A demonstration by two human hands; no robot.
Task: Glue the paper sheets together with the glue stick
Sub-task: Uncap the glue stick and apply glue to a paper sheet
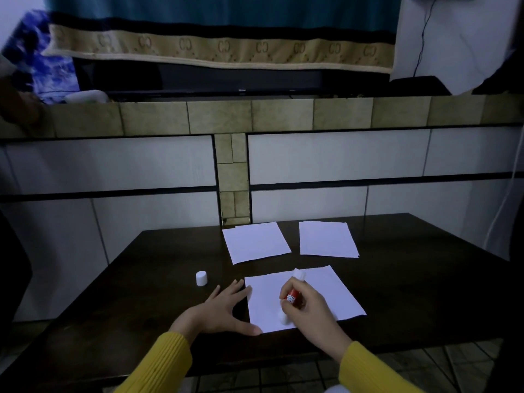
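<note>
Glue stick [293, 296] gripped in right hand [309, 316], tip over near paper sheet [306, 296] on bench [141, 279]. Left hand [224, 310] spread, fingers pressing sheet's left edge. Cap [201, 278] stands left; 2 more sheets [256, 241] [327, 239] behind.

right hand [307, 306] grips glue stick [293, 296] over sheet [334, 293]
</note>
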